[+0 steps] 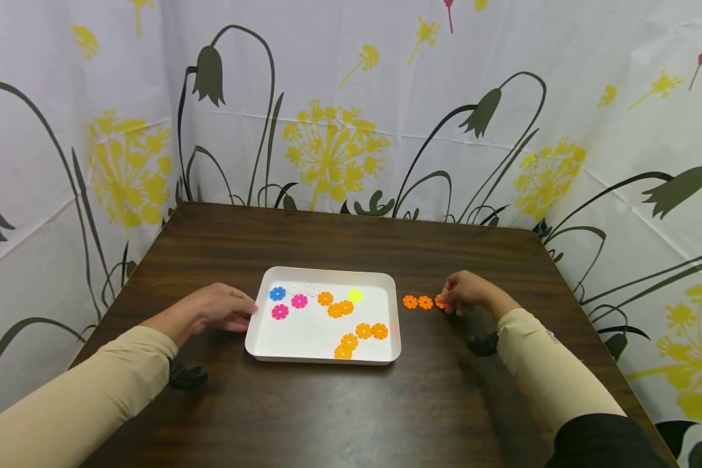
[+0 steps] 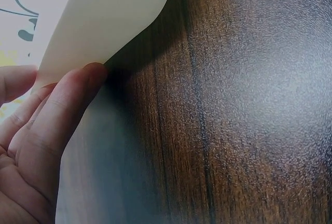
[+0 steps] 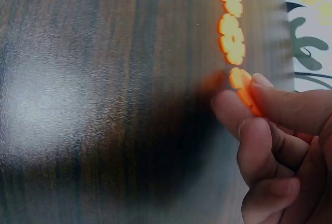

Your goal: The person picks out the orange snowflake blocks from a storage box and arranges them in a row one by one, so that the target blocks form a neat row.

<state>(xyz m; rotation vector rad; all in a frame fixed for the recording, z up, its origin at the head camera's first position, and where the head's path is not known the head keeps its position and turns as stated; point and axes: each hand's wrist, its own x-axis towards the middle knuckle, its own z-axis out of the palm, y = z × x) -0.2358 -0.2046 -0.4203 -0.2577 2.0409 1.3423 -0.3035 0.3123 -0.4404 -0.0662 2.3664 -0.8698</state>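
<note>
Our right hand (image 1: 468, 292) pinches an orange disc (image 3: 239, 79) between thumb and finger, in line with two more orange discs (image 1: 410, 301) lying off the right edge of the white tray (image 1: 304, 338). Our left hand (image 1: 219, 309) has its fingers on the tray's left rim, holding it. We see bench (image 1: 304, 409) stretching before and behind the tray, to the far edge.

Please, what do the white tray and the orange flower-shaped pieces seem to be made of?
White tray: probably smooth plastic, judging by its even colour and rounded corners. Orange pieces: likely plastic, smooth-looking, given their bright colour and cleanly notched edges.
</note>
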